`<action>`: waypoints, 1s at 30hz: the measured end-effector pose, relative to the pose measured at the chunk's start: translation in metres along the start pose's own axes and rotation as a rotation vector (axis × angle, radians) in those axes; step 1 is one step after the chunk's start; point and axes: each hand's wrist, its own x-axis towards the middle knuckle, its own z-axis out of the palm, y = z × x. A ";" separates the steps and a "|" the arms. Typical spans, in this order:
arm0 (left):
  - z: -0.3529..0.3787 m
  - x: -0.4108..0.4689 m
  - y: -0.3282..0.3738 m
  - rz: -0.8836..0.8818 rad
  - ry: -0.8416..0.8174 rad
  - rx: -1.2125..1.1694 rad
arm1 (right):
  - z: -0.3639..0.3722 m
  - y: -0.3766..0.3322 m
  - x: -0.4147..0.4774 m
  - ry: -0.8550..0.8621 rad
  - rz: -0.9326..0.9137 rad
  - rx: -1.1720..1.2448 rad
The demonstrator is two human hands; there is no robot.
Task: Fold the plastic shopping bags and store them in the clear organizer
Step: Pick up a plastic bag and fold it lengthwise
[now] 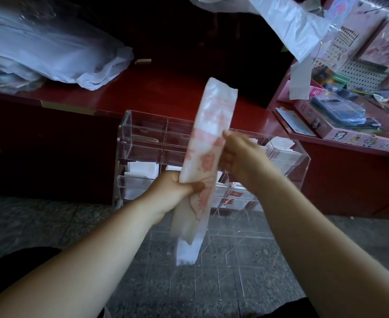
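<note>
A white plastic bag with red print (208,138), folded into a long narrow strip, stands almost upright in front of me. My left hand (175,189) grips it near its lower third, thumb across the front. My right hand (237,157) holds the strip's right edge a little higher, fingers behind it. The bag's lower end hangs loose below my left hand. Behind the bag stands the clear organizer (287,154) with several compartments; some hold folded white bags (140,173).
The organizer sits on a grey stone floor (39,221) against a dark red counter (143,92). A heap of clear and white bags (51,49) lies on the counter at left. Boxes of goods (340,120) fill a shelf at right; white bags (289,21) hang overhead.
</note>
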 end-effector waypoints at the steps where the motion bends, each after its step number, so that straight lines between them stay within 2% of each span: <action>1: 0.000 0.002 -0.001 0.003 0.041 -0.011 | 0.000 0.012 -0.006 -0.046 0.025 -0.068; 3: -0.001 0.005 -0.003 0.006 0.103 -0.016 | -0.004 0.036 -0.019 -0.093 0.084 -0.188; 6: 0.003 0.007 -0.009 -0.021 0.123 -0.016 | -0.008 0.063 -0.029 -0.102 0.176 -0.223; 12: 0.007 0.002 -0.021 -0.149 -0.047 0.064 | -0.018 0.075 -0.030 0.034 0.232 -0.117; 14: 0.009 0.001 -0.025 -0.166 -0.049 0.112 | -0.019 0.077 -0.030 0.035 0.260 -0.100; 18: 0.009 0.004 -0.028 -0.172 0.023 0.121 | -0.021 0.085 -0.033 -0.076 0.312 -0.009; 21: 0.006 0.011 -0.026 -0.164 0.103 0.076 | -0.025 0.097 -0.041 -0.194 0.346 -0.079; 24: 0.003 0.015 -0.024 -0.166 0.138 0.026 | -0.027 0.109 -0.052 -0.244 0.386 -0.147; 30: 0.008 0.007 -0.029 -0.281 -0.055 0.046 | -0.027 0.112 -0.055 -0.217 0.388 -0.150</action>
